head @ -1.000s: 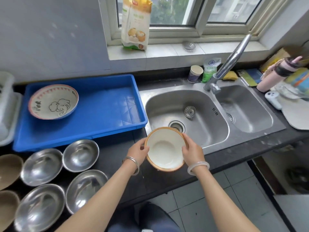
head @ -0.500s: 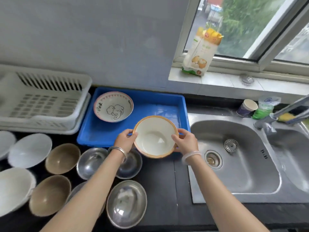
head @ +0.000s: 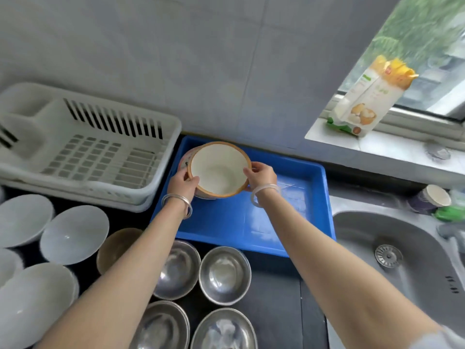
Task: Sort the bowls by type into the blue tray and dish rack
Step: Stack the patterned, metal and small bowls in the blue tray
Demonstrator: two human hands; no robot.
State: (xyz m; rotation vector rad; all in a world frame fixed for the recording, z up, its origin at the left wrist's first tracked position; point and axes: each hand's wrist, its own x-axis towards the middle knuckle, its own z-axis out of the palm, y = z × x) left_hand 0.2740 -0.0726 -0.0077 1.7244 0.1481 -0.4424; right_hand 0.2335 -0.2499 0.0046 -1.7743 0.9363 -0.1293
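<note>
lowered off-centre or let go too soon, the bowl (head: 219, 170) could knock the second bowl (head: 185, 158) under it (mostly hidden; whether they touch i can't tell) and chip or sit crooked. left hand (head: 182, 183) and right hand (head: 260, 176) pinch its rim from opposite sides, over the back left corner of the blue tray (head: 289, 222). it's cream inside with an orange-brown rim, empty, glossy, slightly tilted.
</note>
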